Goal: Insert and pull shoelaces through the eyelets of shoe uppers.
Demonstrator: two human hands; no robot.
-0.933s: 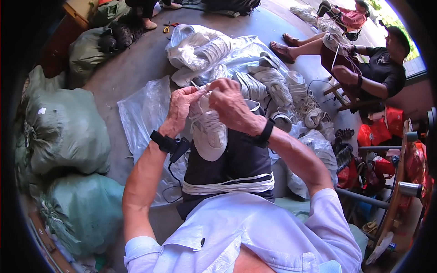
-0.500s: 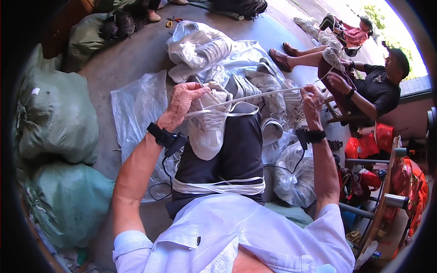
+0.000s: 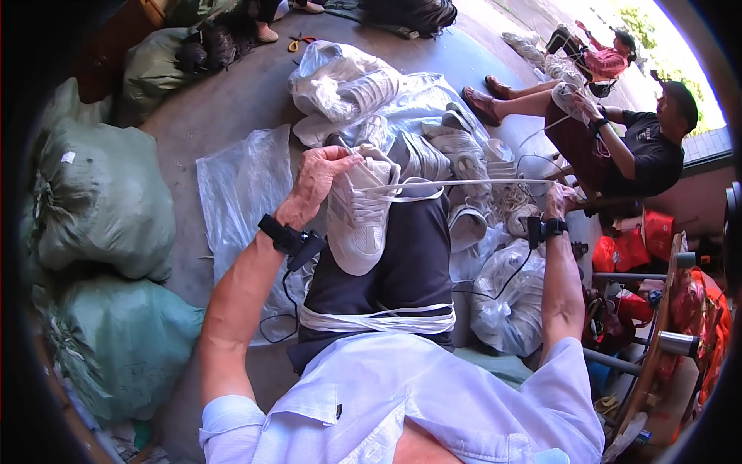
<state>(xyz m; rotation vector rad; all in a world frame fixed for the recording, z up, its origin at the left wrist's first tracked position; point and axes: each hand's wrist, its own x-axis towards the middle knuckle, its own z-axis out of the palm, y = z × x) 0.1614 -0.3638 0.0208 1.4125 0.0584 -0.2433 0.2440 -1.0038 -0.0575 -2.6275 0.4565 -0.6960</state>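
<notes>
A white sneaker (image 3: 360, 243) rests toe toward me on my dark trousers. My left hand (image 3: 315, 176) grips its upper edge near the collar, thumb and fingers closed. From the eyelets a white shoelace (image 3: 483, 182) runs taut to the right, its end pinched in my right hand (image 3: 559, 199). A loose loop of lace hangs beside the sneaker's right side. Across my lap lies a bundle of white laces (image 3: 379, 320).
Past my knees, several pale shoes (image 3: 471, 166) lie among clear plastic bags (image 3: 332, 77). Stuffed green sacks (image 3: 104, 197) stand at left. A co-worker (image 3: 645, 139) sits at right, handling a shoe. A wooden rack (image 3: 657, 363) with red bags stands near right. A yellow-and-orange hand tool (image 3: 300, 42) lies on the floor.
My right hand has moved right and slightly down, drawing the lace out level. My left hand stays at the sneaker's upper edge. The co-worker's hands have come together at their shoe.
</notes>
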